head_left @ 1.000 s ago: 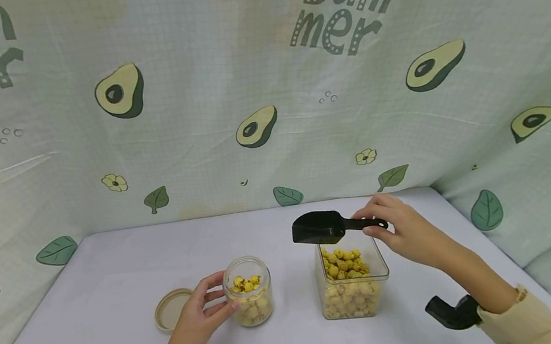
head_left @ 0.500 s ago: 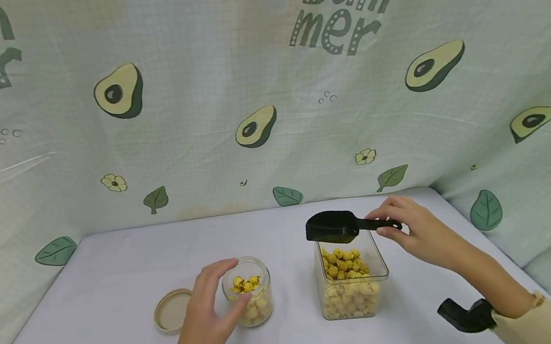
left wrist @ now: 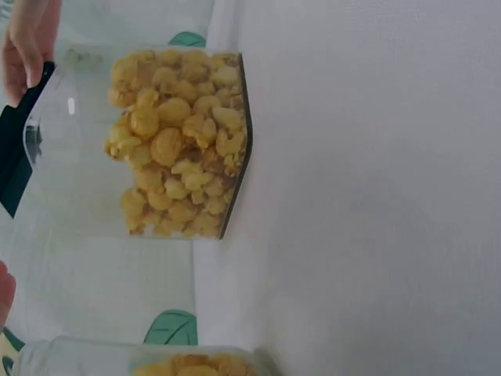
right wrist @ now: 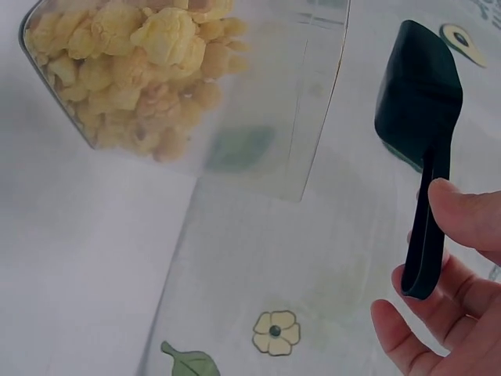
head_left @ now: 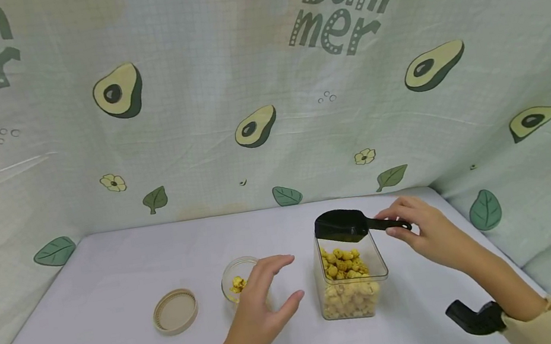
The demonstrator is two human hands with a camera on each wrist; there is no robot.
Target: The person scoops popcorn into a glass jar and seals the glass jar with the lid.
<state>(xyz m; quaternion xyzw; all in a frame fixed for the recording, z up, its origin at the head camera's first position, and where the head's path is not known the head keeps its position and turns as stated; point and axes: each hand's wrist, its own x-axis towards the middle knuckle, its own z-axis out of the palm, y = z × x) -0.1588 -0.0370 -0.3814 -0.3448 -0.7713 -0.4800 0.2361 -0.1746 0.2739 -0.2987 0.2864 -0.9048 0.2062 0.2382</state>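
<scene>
My right hand (head_left: 425, 230) pinches the handle of a black scoop (head_left: 340, 226) above the back rim of a clear square container (head_left: 356, 297) part-filled with yellow popcorn. The right wrist view shows the scoop's handle (right wrist: 427, 235) between thumb and fingers. My left hand (head_left: 257, 313) holds nothing; its thumb and fingers are spread apart, in front of a round glass jar (head_left: 226, 279) and left of the container. Some popcorn (head_left: 238, 284) shows inside the jar, whose right side is hidden by the hand. The left wrist view shows the container (left wrist: 86, 188) and part of the jar (left wrist: 86, 356).
A round beige lid (head_left: 175, 311) lies on the white table (head_left: 111, 294) left of the jar. A cloth (head_left: 176, 91) printed with avocados and leaves hangs behind and at both sides. On my right forearm sits a black wrist device (head_left: 474, 318).
My left hand has let go of the jar and moved right, toward the container. The right hand has shifted slightly right with the scoop. Jar, container and lid stay put.
</scene>
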